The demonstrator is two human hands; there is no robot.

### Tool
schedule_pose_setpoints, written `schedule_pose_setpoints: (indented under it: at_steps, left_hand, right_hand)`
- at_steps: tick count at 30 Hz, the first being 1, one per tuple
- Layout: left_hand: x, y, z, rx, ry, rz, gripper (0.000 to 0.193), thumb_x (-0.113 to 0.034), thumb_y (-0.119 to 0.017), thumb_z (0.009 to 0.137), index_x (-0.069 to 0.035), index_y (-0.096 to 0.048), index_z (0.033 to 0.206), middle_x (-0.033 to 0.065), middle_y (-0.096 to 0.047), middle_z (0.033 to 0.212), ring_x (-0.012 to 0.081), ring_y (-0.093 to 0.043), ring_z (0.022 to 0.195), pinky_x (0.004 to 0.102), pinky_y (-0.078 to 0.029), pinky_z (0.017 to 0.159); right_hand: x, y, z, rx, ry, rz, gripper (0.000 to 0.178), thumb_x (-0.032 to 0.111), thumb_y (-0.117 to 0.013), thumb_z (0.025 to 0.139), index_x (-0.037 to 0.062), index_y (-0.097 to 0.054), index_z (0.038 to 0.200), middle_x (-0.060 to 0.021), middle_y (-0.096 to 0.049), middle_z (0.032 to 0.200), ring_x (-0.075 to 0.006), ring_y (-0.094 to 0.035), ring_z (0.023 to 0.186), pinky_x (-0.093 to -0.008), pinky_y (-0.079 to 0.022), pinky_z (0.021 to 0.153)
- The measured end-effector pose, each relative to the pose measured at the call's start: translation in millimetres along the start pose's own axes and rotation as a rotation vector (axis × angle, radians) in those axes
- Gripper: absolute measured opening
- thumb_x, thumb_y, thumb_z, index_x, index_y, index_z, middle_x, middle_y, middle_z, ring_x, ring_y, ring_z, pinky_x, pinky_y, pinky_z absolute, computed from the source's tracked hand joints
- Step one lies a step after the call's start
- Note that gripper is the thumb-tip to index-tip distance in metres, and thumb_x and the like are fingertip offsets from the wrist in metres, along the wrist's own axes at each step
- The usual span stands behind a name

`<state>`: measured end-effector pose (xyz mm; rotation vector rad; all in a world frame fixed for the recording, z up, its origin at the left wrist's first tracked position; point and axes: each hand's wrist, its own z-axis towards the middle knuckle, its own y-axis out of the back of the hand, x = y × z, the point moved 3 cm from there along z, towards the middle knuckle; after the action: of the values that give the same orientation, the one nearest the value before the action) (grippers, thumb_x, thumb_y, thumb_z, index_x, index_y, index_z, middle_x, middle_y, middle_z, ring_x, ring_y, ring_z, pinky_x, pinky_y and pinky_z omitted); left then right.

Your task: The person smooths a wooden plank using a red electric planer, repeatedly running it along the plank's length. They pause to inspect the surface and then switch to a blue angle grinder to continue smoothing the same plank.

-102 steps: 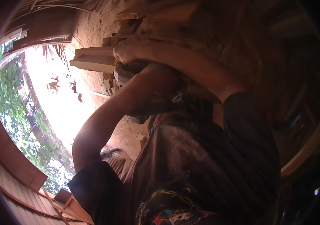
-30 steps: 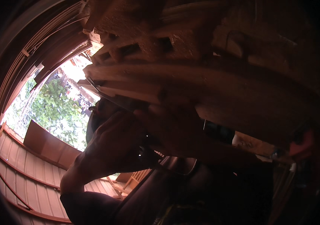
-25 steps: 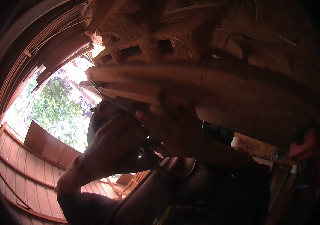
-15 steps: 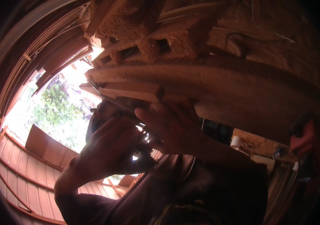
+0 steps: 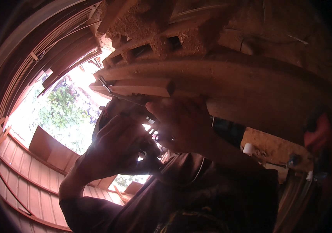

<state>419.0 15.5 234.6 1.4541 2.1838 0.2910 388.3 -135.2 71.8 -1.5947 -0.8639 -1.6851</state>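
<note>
Both my hands are close together in front of my dark shirt, below the edge of a long wooden board. My left hand (image 5: 120, 141) is closed around a dark object (image 5: 148, 149) with bright glints; shadow hides its kind. My right hand (image 5: 183, 122) is curled just beside it, thumb pointing left. A thin metal rod (image 5: 129, 101) with a short crosspiece at its far left end reaches the right thumb, and the hand appears to grip that near end. The right fingertips are in shadow. Behind the rod lies a squared wooden piece (image 5: 142, 87).
The long board (image 5: 251, 89) spans the view beyond my hands. Farther off are sawdust-covered timbers with square holes (image 5: 158, 48). At right are a red and black tool (image 5: 317, 136) and a white roll (image 5: 248, 148). Stacked boards (image 5: 63, 42) lie at upper left, beside a bright opening.
The view has shifted slightly, so the board and hands sit a little further right. The rod's crosspiece looks thicker and more distinct. Both hands keep nearly the same hold.
</note>
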Motion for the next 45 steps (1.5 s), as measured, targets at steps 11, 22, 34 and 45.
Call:
schedule_pose_setpoints:
  at_steps: [11, 22, 34, 45]
  left_hand:
    - [12.8, -9.4, -8.3, -0.064, 0.007, -0.173, 0.033, -0.015, -0.085, 0.079, -0.003, -0.072, 0.107, 0.0154, -0.074, 0.114, 0.0363, -0.073, 0.109, 0.0483, -0.058, 0.097]
    - [7.9, -6.5, -7.0, -0.044, 0.065, -0.278, 0.054, -0.032, -0.098, 0.070, -0.008, -0.072, 0.112, 0.0117, -0.073, 0.111, 0.0308, -0.072, 0.099, 0.0452, -0.055, 0.089]
    - [30.0, -15.3, -8.8, -0.024, -0.037, -0.126, 0.038, -0.022, -0.081, 0.075, -0.006, -0.068, 0.107, 0.0168, -0.068, 0.121, 0.0401, -0.067, 0.112, 0.0516, -0.053, 0.102]
    - [38.4, -17.3, 4.1, 0.022, -0.153, 0.002, 0.048, -0.035, -0.068, 0.093, -0.007, -0.069, 0.132, 0.0188, -0.073, 0.118, 0.0383, -0.071, 0.113, 0.0484, -0.058, 0.098]
  right_hand:
    - [3.9, 8.4, 0.0, -0.045, -0.004, 0.151, 0.083, 0.042, -0.084, 0.079, 0.0096, -0.057, 0.150, -0.0153, -0.065, 0.121, -0.0319, -0.066, 0.106, -0.0549, -0.048, 0.092]
    - [6.7, 6.2, -3.7, -0.026, 0.015, 0.170, 0.089, 0.041, -0.085, 0.079, 0.0079, -0.053, 0.155, -0.0157, -0.064, 0.122, -0.0308, -0.066, 0.104, -0.0531, -0.052, 0.090]
    - [0.7, 2.1, 9.1, -0.164, 0.061, 0.106, 0.077, 0.028, -0.086, 0.076, 0.0104, -0.060, 0.146, -0.0134, -0.070, 0.112, -0.0336, -0.069, 0.103, -0.0546, -0.053, 0.087]
    - [27.4, 39.2, 15.3, -0.038, 0.084, -0.074, 0.075, 0.052, -0.087, 0.086, 0.0120, -0.063, 0.144, -0.0107, -0.071, 0.129, -0.0366, -0.068, 0.121, -0.0512, -0.052, 0.104]
